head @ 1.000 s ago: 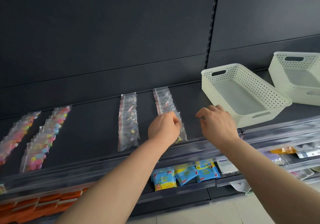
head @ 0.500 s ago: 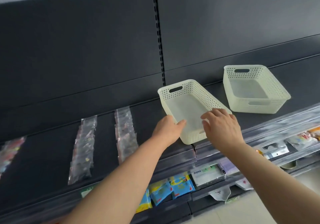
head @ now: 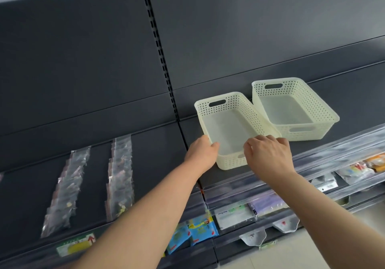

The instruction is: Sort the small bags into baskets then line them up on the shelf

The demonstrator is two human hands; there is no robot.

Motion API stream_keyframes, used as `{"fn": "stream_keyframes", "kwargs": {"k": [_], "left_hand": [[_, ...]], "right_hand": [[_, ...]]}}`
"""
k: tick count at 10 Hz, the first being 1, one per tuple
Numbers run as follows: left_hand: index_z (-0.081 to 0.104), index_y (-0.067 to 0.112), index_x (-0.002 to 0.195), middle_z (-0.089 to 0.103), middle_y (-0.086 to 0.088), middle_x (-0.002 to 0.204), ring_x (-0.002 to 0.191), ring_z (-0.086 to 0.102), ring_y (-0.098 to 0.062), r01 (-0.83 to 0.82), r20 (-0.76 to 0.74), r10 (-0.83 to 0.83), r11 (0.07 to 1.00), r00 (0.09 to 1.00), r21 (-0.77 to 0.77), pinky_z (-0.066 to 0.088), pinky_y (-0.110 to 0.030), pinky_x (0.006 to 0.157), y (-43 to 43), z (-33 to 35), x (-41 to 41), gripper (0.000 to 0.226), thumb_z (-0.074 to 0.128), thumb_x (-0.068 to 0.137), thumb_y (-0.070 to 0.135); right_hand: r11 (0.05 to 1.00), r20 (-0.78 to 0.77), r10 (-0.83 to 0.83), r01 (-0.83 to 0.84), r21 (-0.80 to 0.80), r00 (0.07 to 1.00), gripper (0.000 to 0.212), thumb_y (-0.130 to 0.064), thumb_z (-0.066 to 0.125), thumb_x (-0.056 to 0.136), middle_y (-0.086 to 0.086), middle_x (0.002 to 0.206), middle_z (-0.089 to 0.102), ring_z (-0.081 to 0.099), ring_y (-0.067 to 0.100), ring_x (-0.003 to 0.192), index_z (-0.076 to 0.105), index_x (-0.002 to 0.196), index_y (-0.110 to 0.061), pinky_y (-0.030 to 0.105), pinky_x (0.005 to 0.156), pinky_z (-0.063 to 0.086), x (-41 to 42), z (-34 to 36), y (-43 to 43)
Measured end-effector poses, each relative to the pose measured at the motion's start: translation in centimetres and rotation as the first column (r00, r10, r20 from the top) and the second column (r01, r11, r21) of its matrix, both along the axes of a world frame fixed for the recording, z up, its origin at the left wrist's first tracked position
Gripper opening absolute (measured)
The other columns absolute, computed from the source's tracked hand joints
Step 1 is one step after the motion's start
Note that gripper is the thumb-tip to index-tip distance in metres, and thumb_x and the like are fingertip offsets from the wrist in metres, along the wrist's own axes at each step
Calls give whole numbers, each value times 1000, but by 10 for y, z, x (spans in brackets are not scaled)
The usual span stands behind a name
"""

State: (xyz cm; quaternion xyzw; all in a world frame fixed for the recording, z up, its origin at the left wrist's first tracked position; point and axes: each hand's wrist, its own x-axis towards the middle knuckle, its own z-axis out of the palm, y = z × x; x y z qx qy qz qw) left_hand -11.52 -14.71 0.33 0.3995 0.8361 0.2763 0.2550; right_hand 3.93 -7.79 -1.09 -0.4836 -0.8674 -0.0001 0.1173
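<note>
The dark shelf [head: 158,160] ran left to right. On its right part stood two cream baskets, the left basket [head: 229,104] just beside the right basket [head: 300,93] and nearer. Further left, two rows of small bags [head: 119,177] lay flat on the shelf, running near to far. The left hand [head: 201,154] gripped the left basket's near left corner, thumb over the rim; the right hand [head: 268,152] curled over its near rim, grasping it.

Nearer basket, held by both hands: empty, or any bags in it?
Empty: the nearer basket shows only bare pale floor; the small bags lie in rows on the shelf, left of it.
</note>
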Motion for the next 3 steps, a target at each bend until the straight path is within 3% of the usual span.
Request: {"fn": "stream_keyframes", "kwargs": {"k": [1, 2, 3], "left_hand": [[56, 17, 118, 65, 0, 110, 95, 64, -22, -35, 11, 35, 999, 999, 29, 54, -46, 88, 1, 1, 3, 33, 42, 97, 39], [51, 17, 132, 62, 2, 123, 107, 60, -20, -78, -33, 80, 995, 996, 58, 52, -41, 92, -9, 6, 0, 40, 43, 100, 39], [52, 20, 134, 59, 5, 131, 114, 57, -17, -155, -91, 166, 981, 982, 120, 50, -37, 93, -21, 14, -10, 38, 46, 100, 37]], "right_hand": [[999, -10, 40, -40, 0, 999, 35, -31, 30, 98, -9, 87, 63, 55, 18, 83, 63, 88, -26, 35, 80, 34, -3, 2, 5], [993, -52, 112, -111, 25, 992, 33, -32, 31, 99, -8, 94, 65, 57, 18, 87, 64, 95, -26, 35, 79, 37, -13, 5, 5], [982, -49, 186, -185, 39, 981, 32, -33, 33, 99, -8, 100, 67, 59, 18, 92, 65, 100, -27, 34, 81, 41, -30, 7, 2]]}}
